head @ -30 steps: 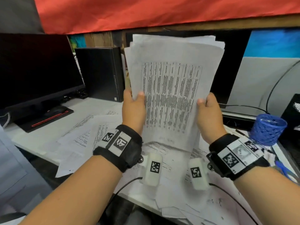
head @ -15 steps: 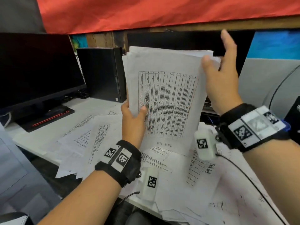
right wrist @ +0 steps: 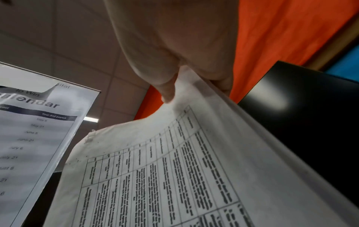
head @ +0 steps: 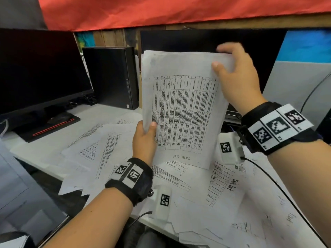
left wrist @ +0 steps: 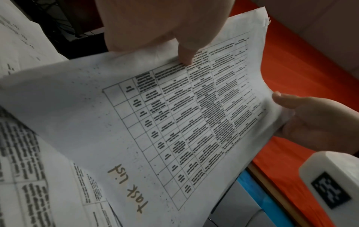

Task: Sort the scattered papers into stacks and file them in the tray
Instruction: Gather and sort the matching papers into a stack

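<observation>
A stack of printed table sheets stands upright above the desk, its bottom edge resting on the loose papers. The front sheet bears the handwritten words "task list". My left hand pinches the stack's lower left edge, thumb in front. My right hand grips the top right corner, thumb on the front and fingers curled over the top edge. No tray shows in any view.
Loose printed sheets cover the white desk. A dark monitor stands at the left, a black computer case behind the papers, and another dark screen behind the stack. An orange cloth hangs overhead.
My right hand let go of the stack's lower right side, rose to its top right corner and now grips it. The stack has sunk lower and its sheets look more even.
</observation>
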